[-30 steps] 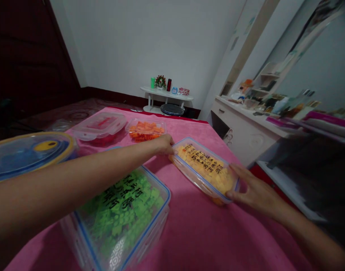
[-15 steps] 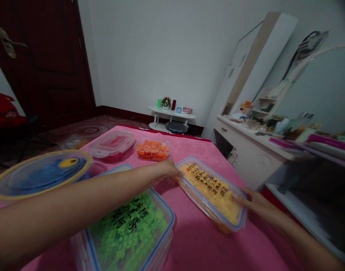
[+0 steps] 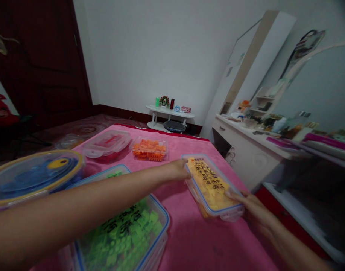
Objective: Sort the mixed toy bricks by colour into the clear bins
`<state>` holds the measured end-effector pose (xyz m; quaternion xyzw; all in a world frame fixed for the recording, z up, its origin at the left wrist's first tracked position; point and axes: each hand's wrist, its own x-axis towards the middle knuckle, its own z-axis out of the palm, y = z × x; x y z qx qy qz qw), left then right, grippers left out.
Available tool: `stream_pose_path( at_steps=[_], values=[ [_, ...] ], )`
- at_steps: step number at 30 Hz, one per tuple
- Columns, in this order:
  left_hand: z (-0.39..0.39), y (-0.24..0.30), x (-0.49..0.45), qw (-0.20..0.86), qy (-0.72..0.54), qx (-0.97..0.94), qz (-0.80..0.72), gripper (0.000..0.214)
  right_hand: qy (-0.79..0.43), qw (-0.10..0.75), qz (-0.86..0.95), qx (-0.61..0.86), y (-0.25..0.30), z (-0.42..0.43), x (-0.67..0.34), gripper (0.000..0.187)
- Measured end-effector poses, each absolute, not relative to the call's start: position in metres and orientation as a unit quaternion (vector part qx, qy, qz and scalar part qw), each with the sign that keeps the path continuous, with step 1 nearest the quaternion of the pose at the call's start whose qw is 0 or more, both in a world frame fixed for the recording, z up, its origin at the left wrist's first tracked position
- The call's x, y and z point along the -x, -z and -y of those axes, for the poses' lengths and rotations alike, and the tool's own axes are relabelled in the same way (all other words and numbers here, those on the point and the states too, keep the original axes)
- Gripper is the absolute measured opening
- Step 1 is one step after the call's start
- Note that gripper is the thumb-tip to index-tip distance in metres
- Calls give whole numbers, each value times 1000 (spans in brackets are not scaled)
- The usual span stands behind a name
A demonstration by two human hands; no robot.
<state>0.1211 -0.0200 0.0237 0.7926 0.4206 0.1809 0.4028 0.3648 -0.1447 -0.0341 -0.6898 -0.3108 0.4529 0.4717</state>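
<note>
A clear lidded box of yellow pieces [image 3: 210, 184], with black writing on its blue-rimmed lid, lies on the pink tablecloth [image 3: 200, 241]. My left hand [image 3: 180, 170] reaches across and grips its far left corner. My right hand [image 3: 253, 209] holds its near right end, fingers curled round the edge. Both hands are closed on this box. Under my left forearm stands a larger clear box of green pieces [image 3: 124, 235] with similar writing.
An open tub of orange pieces [image 3: 149, 148], a red-filled lidded box [image 3: 107, 143] and a round yellow-rimmed container of blue pieces [image 3: 34, 175] stand farther back and left. A white dresser [image 3: 245, 145] is at the right, a small white side table [image 3: 169, 113] by the wall.
The yellow box has turned, its long side now pointing more toward me, and shifted slightly right. Both hands moved with it.
</note>
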Motion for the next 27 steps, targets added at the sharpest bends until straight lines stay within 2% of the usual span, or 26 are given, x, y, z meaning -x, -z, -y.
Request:
stream_pose_path(
  at_steps=[3,5,7,9,11,13,15,18,27],
  values=[
    [59,-35,-71,351,-164,-873,-295,43,-383,464,345,720,36,136,-372,53],
    [89,-38,-32,288,-182,-912,-227,37,-267,440,392,763,37,134,-375,71],
    [113,-34,7,219,-207,-937,-175,42,-118,385,484,777,40,138,-372,89],
    [129,-24,42,143,-218,-956,-132,44,12,299,609,735,46,149,-364,99],
    [137,-9,72,71,-226,-962,-137,44,101,210,701,675,55,159,-354,97],
    [137,5,98,3,-229,-962,-145,45,163,158,736,638,63,164,-346,84],
    [130,15,116,-60,-225,-963,-136,46,198,135,743,625,68,159,-343,72],
    [114,23,128,-133,-203,-961,-135,46,212,115,743,624,69,133,-348,69],
    [110,41,86,-156,-213,-945,-194,53,216,96,708,665,62,47,-370,65]
  ],
)
